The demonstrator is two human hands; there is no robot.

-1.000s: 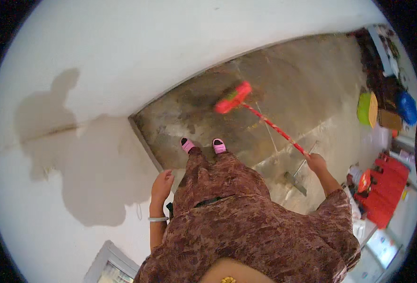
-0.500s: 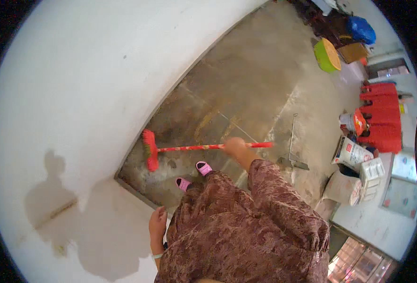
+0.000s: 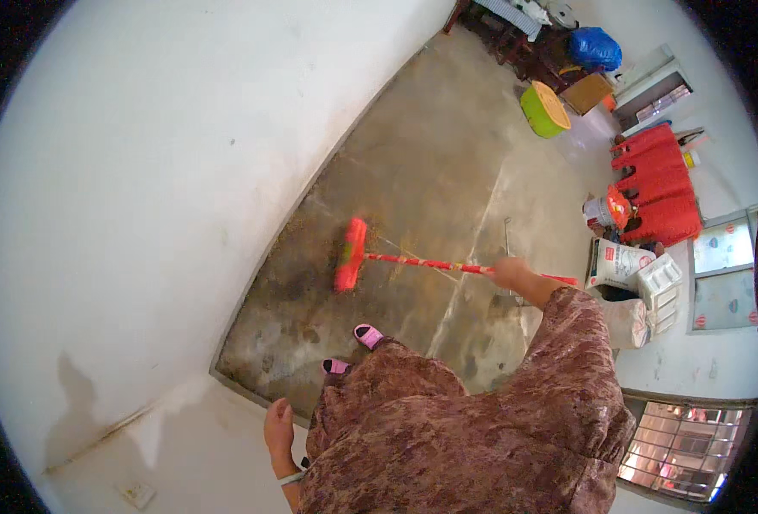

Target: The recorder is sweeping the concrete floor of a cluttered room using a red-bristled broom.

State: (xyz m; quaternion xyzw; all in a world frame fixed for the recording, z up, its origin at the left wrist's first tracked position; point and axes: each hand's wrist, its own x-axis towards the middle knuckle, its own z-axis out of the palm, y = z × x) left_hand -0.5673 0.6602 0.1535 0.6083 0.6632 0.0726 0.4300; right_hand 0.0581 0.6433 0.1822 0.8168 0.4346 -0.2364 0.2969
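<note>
My right hand (image 3: 509, 272) is wrapped round the patterned red handle of a broom (image 3: 422, 262), near its upper end. The broom's red head (image 3: 352, 254) is slightly blurred and touches or hovers just over the concrete floor, away from the left wall; which of the two I cannot tell. My left hand (image 3: 280, 428) hangs by my side close to the lower wall, its fingers loosely curled with nothing visible in them. Beyond my right hand, a thin metal handle (image 3: 507, 230) rises from the floor, its lower part mostly hidden by my hand and sleeve.
White walls (image 3: 182, 154) border the floor (image 3: 413, 154) on the left. Far right stand a green tub (image 3: 540, 118), a cardboard box (image 3: 586, 92) and a blue bag (image 3: 596, 49). Along the right are a red-covered table (image 3: 657, 188), a bucket (image 3: 602, 212), a sack (image 3: 616, 262) and a white crate (image 3: 658, 287).
The broom has swung right, its head leaving the left wall's foot for the open floor. My right hand has moved right with it. The whole view has shifted; my left hand still hangs.
</note>
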